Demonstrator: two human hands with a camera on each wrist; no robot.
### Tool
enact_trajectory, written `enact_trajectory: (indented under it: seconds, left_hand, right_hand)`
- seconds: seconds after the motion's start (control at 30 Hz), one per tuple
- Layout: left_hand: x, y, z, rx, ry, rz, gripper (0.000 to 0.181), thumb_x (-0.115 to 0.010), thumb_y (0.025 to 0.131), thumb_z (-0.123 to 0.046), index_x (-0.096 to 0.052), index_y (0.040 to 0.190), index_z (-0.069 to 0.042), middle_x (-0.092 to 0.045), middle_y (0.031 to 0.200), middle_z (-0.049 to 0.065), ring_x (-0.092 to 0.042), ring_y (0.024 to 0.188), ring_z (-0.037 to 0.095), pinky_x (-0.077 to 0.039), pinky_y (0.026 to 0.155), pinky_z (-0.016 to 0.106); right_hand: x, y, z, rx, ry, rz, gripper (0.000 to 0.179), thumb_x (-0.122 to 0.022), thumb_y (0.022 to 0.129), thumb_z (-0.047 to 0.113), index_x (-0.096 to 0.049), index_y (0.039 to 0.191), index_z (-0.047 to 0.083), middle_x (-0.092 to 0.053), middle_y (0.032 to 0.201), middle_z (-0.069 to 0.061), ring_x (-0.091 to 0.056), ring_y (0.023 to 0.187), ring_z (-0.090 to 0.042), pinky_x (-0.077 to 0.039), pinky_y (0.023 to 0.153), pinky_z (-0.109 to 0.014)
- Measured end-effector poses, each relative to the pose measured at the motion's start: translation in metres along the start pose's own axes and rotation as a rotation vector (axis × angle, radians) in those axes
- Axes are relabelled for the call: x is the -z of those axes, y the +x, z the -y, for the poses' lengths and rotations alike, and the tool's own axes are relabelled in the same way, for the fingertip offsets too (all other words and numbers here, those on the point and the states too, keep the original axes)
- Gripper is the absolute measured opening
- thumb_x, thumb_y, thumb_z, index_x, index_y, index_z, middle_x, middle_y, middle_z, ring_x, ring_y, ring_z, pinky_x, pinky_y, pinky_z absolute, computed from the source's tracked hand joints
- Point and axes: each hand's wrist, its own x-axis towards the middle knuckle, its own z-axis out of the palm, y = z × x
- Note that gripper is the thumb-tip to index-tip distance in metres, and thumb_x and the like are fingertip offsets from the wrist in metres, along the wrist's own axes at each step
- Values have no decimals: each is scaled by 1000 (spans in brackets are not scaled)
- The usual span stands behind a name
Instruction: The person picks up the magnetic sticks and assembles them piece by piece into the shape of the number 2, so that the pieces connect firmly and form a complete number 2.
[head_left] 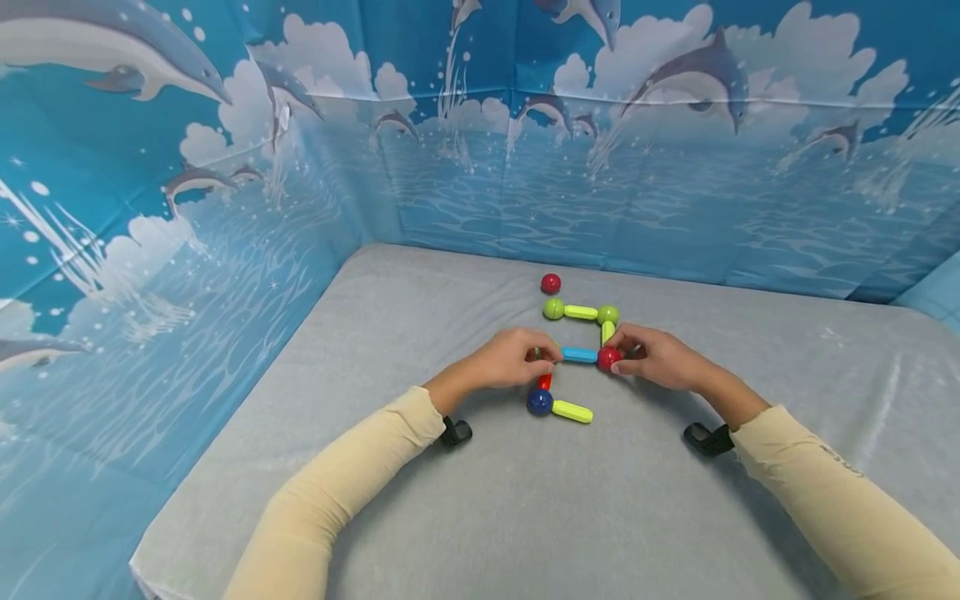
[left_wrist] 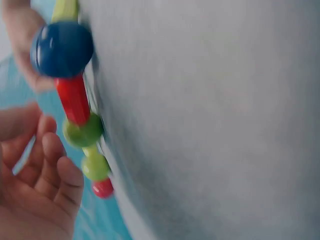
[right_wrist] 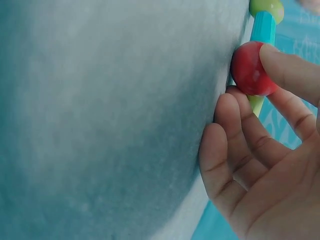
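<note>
My right hand (head_left: pixel 663 358) pinches a red ball (right_wrist: pixel 246 67) between thumb and fingers at the right corner of a chain of toy rods and balls. From that ball a light blue rod (head_left: pixel 580 355) runs left to a green ball (left_wrist: pixel 82 132), mostly hidden behind my left hand (head_left: pixel 510 360) in the head view. In the left wrist view the left fingers are loosely bent beside this green ball, with a gap showing. A red rod (left_wrist: pixel 73 100) links it to a dark blue ball (head_left: pixel 540 402), which bears a yellow-green rod (head_left: pixel 573 412) pointing right.
Beyond the hands, a short yellow-green rod (head_left: pixel 607 332) leads to a green ball (head_left: pixel 608 314), then another rod (head_left: pixel 581 312) and green ball (head_left: pixel 553 308). A separate red ball (head_left: pixel 551 283) lies farther back. Dolphin-print cloth (head_left: pixel 480 200) walls the grey-covered table (head_left: pixel 420 300).
</note>
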Motion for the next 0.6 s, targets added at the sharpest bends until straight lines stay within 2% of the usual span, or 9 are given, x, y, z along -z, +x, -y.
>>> enact_trajectory:
  seconds: [0.1, 0.17, 0.23, 0.3, 0.4, 0.6]
  left_hand:
    - [6, 7, 13, 144, -153, -67, 27, -63, 96, -11, -68, 122, -8, -68, 116, 8, -61, 81, 13, -49, 67, 20]
    - [9, 11, 20, 228, -243, -64, 33, -63, 96, -11, -64, 129, -8, -66, 122, 11, -62, 79, 14, -51, 64, 21]
    - [11, 15, 24, 281, -303, -28, 40, -64, 96, -13, -59, 135, -8, -63, 129, 12, -63, 81, 14, -53, 66, 22]
    - [12, 19, 25, 304, -322, 14, 45, -65, 95, -17, -57, 139, -11, -60, 134, 12, -63, 82, 14, -54, 68, 22]
    - [12, 23, 25, 302, -322, 58, 45, -66, 95, -20, -58, 138, -12, -60, 137, 12, -63, 82, 13, -54, 70, 22]
    - [10, 25, 26, 293, -318, 60, 35, -66, 95, -17, -66, 129, -10, -64, 130, 9, -61, 76, 11, -52, 67, 20]
  right_hand:
    - [0, -1, 0, 4, -12, -10, 25, -70, 92, 16, -61, 114, 10, -64, 110, -13, -58, 96, -23, -51, 76, -31]
    - [-1, 0, -1, 1, -15, -17, 24, -70, 92, 16, -61, 113, 11, -65, 110, -13, -58, 95, -23, -51, 75, -30]
    - [-2, 1, -1, -2, -16, -23, 24, -71, 91, 17, -62, 113, 11, -65, 110, -13, -58, 95, -22, -51, 75, -29]
    - [-3, 2, -1, -3, -8, -27, 24, -71, 91, 17, -62, 112, 11, -66, 110, -13, -58, 93, -22, -51, 74, -29]
    - [-4, 4, 0, -3, 6, -27, 24, -71, 91, 17, -63, 112, 10, -66, 110, -14, -58, 92, -22, -51, 73, -29]
    - [-3, 5, 2, -6, 15, -18, 26, -72, 90, 15, -62, 114, 9, -64, 109, -14, -57, 91, -22, -51, 72, -30]
